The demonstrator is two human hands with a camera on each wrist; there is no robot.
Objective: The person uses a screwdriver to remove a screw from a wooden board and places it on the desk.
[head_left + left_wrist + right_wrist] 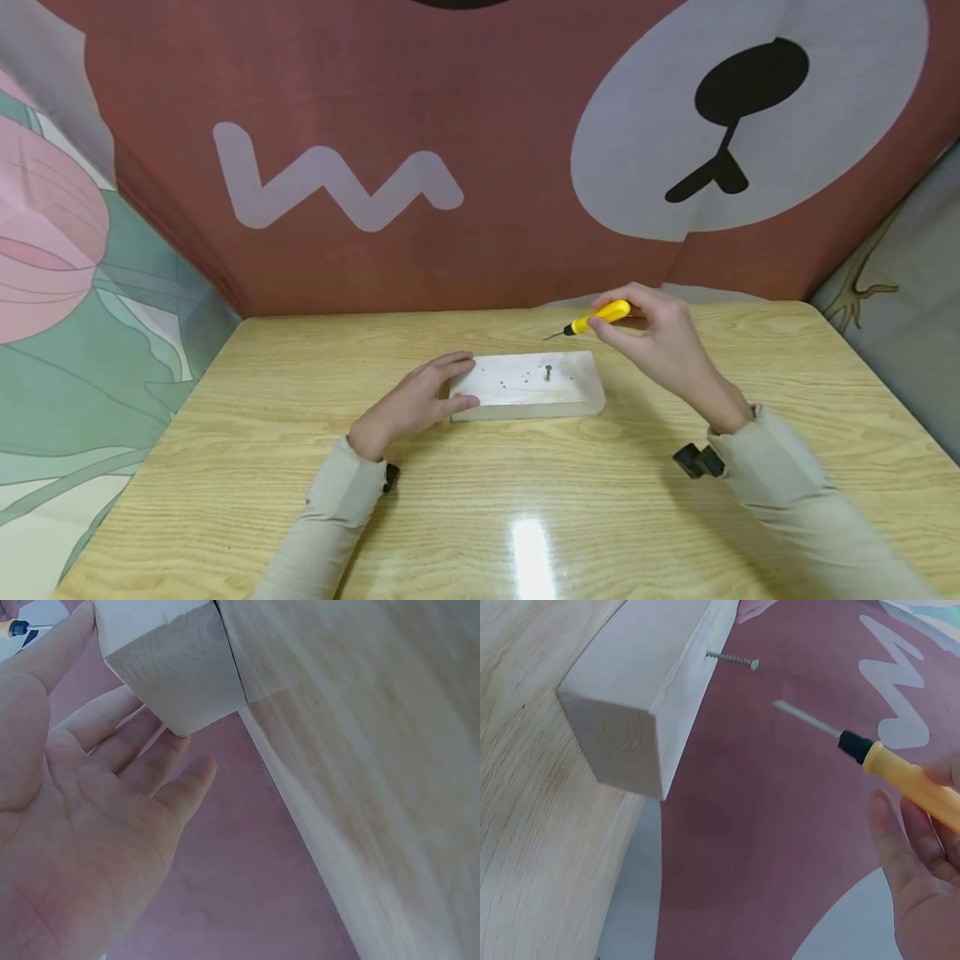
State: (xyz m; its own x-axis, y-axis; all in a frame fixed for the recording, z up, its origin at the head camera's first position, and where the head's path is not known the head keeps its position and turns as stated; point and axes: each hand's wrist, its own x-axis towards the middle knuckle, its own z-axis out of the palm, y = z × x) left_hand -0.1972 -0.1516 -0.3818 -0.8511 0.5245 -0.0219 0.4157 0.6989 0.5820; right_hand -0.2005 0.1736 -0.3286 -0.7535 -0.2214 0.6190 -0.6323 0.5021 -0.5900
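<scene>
A pale wooden block [525, 408] lies flat on the table, with several small holes in its top. One screw [548, 373] stands upright in it, right of the middle; the right wrist view shows much of its threaded shank [733, 660] above the wood. My left hand [417, 397] grips the block's left end, thumb on the near side and fingers toward the far side. In my right hand [662, 340] is a screwdriver with a yellow handle [611, 313], pinched between thumb and fingers. Its tip points down and left, above the block and apart from the screw.
The wood-grain table [450, 500] extends around the block on all sides. Behind it hangs a reddish-brown cloth [510, 250] with a cartoon print, and printed cloth [45, 400] also hangs at the left. A black wrist camera [697, 461] sits at the right cuff.
</scene>
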